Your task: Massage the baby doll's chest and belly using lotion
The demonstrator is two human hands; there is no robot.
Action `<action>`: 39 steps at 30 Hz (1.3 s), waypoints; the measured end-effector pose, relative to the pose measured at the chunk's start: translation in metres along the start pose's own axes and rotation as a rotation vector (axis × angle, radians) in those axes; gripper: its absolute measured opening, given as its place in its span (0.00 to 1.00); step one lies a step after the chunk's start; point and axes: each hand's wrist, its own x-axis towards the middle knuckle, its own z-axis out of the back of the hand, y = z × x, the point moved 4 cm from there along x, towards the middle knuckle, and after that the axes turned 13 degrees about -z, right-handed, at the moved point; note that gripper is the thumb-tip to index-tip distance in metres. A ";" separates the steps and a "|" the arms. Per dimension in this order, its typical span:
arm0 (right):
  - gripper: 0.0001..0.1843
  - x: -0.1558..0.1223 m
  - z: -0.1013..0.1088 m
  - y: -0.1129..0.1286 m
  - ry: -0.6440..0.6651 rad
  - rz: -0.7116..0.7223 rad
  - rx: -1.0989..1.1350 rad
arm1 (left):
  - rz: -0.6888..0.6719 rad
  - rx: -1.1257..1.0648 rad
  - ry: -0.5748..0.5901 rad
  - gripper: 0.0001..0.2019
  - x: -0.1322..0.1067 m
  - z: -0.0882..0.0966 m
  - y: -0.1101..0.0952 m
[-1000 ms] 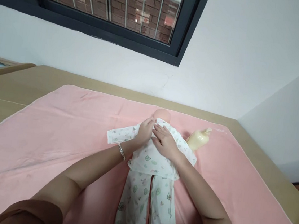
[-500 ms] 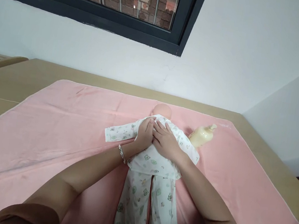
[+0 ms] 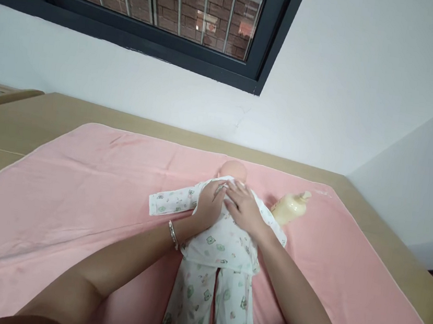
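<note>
A baby doll in a white printed top and matching trousers lies stretched out, its bald head at the far end. Its face cannot be made out. My left hand rests on the left of the upper torso, fingers extended and partly turned from view. Flat on the same part of the top, my right hand has its fingers stretched toward the neck. The two hands nearly touch at the middle. One sleeve points out to the left; the other lies partly behind my right forearm.
Beside the doll's right-hand sleeve lies a cream-coloured bottle with a pale top. A pink blanket is spread beneath everything on a wooden surface. Behind stand a white wall and a dark-framed window.
The view has tilted up slightly, so everything sits lower. My right hand's fingers have shifted a little on the top; both hands stay on the doll's torso.
</note>
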 end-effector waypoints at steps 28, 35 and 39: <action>0.19 -0.003 0.006 -0.012 -0.236 -0.332 -0.105 | -0.258 0.550 0.243 0.20 0.002 -0.010 0.007; 0.27 0.002 -0.010 -0.023 -0.203 -0.162 -0.092 | -0.347 0.441 0.266 0.17 0.005 -0.010 0.008; 0.23 -0.008 -0.010 -0.012 -0.310 -0.178 -0.097 | -0.426 0.411 0.222 0.12 0.002 -0.005 -0.002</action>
